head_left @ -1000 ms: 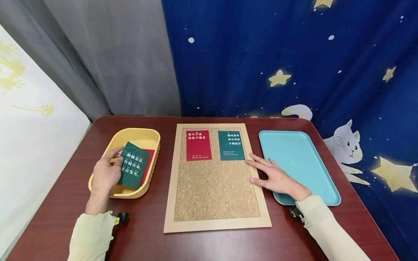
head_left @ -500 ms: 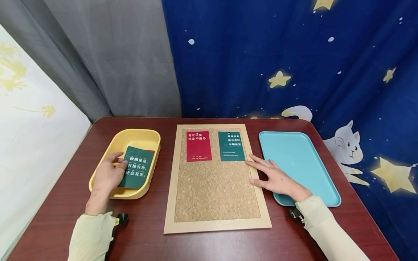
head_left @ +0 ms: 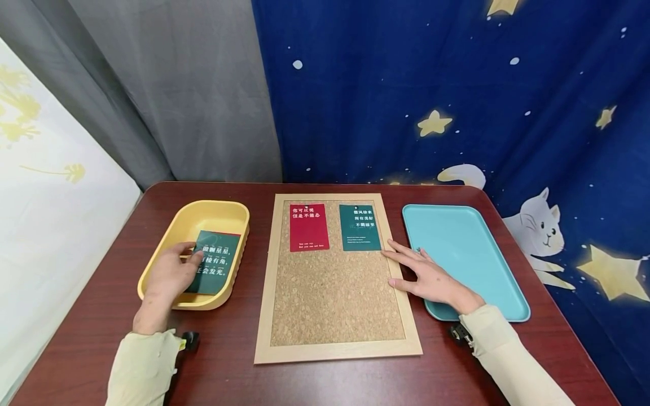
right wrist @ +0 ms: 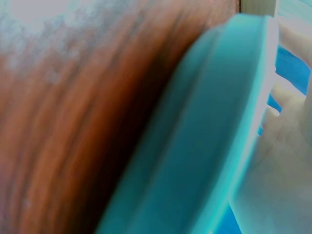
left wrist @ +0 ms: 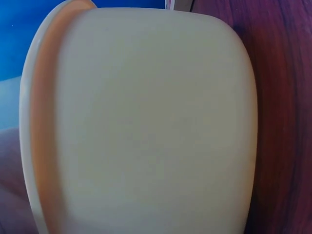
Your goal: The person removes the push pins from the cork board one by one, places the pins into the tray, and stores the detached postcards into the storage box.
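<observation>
My left hand [head_left: 170, 273] reaches over the left rim of a yellow basket [head_left: 185, 217], its thumb and forefinger at the left edge of a green card [head_left: 215, 265] with white Chinese characters. That card lies over a red card [head_left: 235, 233], of which only a thin strip shows. In the left wrist view the basket's outer wall [left wrist: 156, 122] fills most of the picture. My right hand [head_left: 426, 276] rests with spread fingers on the right frame of a corkboard [head_left: 335, 299]. A red card [head_left: 310, 227] and a green card [head_left: 360, 227] are pinned along the board's top.
Under my right wrist lies a blue tray [head_left: 472, 242], right of the board. Its rim [right wrist: 209, 126] runs close beside the hand in the right wrist view. Everything stands on a dark red-brown table [head_left: 223, 361], with grey and starry blue curtains [head_left: 386, 101] behind.
The green card in the basket has dropped from a tilted position to lie flatter, covering most of the red card. My left hand has shifted slightly right over it. My right hand stays put.
</observation>
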The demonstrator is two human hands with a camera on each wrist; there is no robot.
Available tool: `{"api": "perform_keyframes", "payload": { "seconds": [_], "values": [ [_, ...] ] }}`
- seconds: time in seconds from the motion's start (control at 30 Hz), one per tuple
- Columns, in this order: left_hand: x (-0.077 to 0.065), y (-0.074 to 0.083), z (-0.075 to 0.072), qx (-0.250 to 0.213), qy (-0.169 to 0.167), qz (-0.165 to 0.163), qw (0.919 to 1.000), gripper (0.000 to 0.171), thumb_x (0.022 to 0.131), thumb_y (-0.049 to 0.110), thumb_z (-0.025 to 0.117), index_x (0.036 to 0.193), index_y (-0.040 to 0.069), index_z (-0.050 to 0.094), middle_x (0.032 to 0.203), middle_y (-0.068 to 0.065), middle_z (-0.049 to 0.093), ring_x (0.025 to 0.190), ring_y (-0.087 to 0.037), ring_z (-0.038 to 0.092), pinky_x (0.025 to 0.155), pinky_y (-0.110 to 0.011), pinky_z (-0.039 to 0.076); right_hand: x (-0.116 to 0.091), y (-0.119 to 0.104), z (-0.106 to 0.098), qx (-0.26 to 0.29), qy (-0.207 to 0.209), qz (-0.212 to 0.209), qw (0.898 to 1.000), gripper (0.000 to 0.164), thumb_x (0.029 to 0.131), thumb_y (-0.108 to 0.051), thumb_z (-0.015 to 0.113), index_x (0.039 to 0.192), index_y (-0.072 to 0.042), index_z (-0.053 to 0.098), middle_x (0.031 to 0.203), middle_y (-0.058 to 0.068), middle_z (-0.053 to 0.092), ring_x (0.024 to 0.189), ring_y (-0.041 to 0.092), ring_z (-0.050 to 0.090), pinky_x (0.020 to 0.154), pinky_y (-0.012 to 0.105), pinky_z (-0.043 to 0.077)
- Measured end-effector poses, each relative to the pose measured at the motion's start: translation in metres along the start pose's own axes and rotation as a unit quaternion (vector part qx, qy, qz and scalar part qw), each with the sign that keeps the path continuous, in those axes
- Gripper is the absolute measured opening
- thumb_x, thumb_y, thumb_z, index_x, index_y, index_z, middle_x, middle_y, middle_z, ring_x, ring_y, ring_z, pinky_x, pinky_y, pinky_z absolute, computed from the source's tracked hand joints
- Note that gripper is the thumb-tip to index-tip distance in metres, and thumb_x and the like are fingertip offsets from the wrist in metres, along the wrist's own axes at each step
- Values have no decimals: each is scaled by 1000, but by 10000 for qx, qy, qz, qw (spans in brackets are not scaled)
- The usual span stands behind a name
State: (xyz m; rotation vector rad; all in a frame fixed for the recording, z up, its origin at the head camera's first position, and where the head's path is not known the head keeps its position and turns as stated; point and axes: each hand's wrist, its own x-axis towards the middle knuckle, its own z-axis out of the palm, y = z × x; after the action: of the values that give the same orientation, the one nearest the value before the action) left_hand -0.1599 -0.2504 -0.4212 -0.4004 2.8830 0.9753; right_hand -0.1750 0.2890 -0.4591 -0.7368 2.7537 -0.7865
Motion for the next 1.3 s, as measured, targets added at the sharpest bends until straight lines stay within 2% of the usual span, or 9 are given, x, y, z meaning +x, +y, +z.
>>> {"api": "perform_keyframes", "payload": {
  "seconds": [0.23, 0.4, 0.5, 0.6, 0.87, 1.0, 1.13, 1.3],
  "values": [
    [0, 2, -2, -1, -134, -224, 9997, 57, 109, 33, 50, 151, -6, 46, 147, -33, 50, 117, -44, 56, 85, -43, 53, 0, -2, -1, 12, -13, 19, 10000, 69, 98, -48, 69, 159, -28, 44, 175, 3, 24, 160, 35, 27, 126, 73, 5],
    [0, 4, -2, -80, -67, -219, 9997, 56, 109, 32, 50, 150, -5, 48, 143, -32, 53, 110, -40, 59, 73, -31, 50, -1, -2, -1, -3, -25, 43, 10000, 69, 98, -49, 69, 159, -28, 44, 175, 2, 24, 160, 34, 28, 126, 73, 5],
    [-1, 5, -1, -197, 112, -123, 9997, 52, 109, 30, 51, 147, -6, 51, 135, -32, 58, 101, -36, 63, 66, -25, 48, -1, -2, -1, 21, -37, 41, 10000, 69, 98, -49, 68, 159, -28, 44, 175, 2, 24, 160, 35, 27, 126, 73, 5],
    [-1, 7, -1, -311, 338, 4, 9989, 49, 108, 28, 51, 144, -6, 54, 127, -32, 63, 97, -35, 66, 65, -25, 49, -1, -2, -1, 48, -45, 39, 10000, 69, 98, -49, 68, 159, -28, 44, 175, 2, 23, 160, 35, 27, 126, 73, 4],
    [-2, 17, -2, -597, 1133, 361, 9911, 38, 106, 22, 54, 135, 1, 65, 127, -29, 67, 105, -39, 64, 76, -31, 44, 0, -3, -3, 54, -24, 47, 10000, 69, 99, -48, 69, 159, -28, 44, 175, 3, 24, 160, 35, 28, 127, 72, 4],
    [-3, 28, 0, -576, 1291, 502, 9887, 36, 106, 23, 54, 135, 3, 66, 132, -27, 64, 111, -40, 61, 82, -40, 47, 0, -3, -4, 24, -9, 48, 10000, 69, 98, -47, 69, 159, -28, 44, 175, 3, 25, 160, 35, 29, 127, 72, 4],
    [-5, 40, 3, -485, 1504, 838, 9839, 34, 106, 21, 55, 133, 3, 67, 131, -26, 63, 115, -41, 60, 91, -50, 47, 0, -3, -4, -15, -9, 47, 10000, 69, 98, -47, 69, 159, -28, 44, 175, 3, 25, 159, 35, 30, 127, 72, 5],
    [-7, 54, 8, -546, 1830, 1237, 9738, 28, 104, 17, 57, 126, 6, 71, 124, -20, 67, 104, -36, 61, 83, -38, 45, 0, -3, -5, -15, -22, 30, 10000, 70, 98, -47, 70, 159, -27, 44, 175, 4, 26, 159, 35, 31, 127, 72, 5]
  ]
}}
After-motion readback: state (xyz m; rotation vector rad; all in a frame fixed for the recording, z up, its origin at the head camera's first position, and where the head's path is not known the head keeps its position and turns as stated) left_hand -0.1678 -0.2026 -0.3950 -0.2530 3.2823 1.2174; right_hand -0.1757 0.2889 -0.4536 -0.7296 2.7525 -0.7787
